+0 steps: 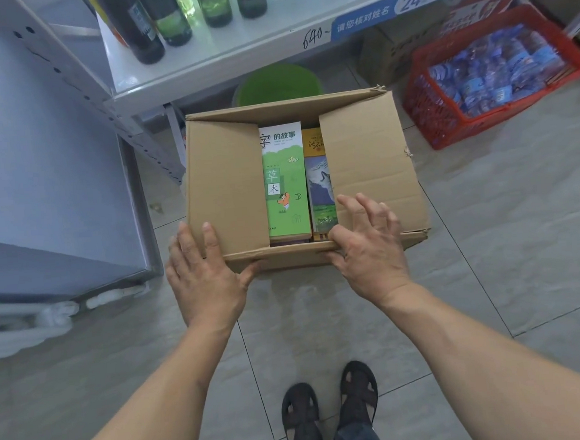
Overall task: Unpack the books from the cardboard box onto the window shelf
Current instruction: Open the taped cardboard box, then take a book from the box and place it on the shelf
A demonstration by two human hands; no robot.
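Sandalled feet (329, 409) nearest, on floor tiles. Left hand (205, 277) and right hand (369, 248), fingers spread, holding nothing, rest on box (374, 165) near edge. Books (284, 186) inside between half-closed flaps. Risk: flaps snag books on lifting; weak grip drops them.

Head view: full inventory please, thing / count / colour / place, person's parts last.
cardboard box: 1, brown, on the floor at centre, side flaps partly folded in
green book: 1, green and white, in the box, left of the gap
wolf-cover book: 1, yellow and blue, in the box, right of the gap
metal shelf: 1, pale grey, above the box
glass bottles: several, dark green, on the shelf
green basin: 1, under the shelf
red crate: 1, right, filled with blue-labelled water bottles
left hand: on the box's near left corner
right hand: fingers spread over the right flap
feet in dark sandals: 2, bottom centre
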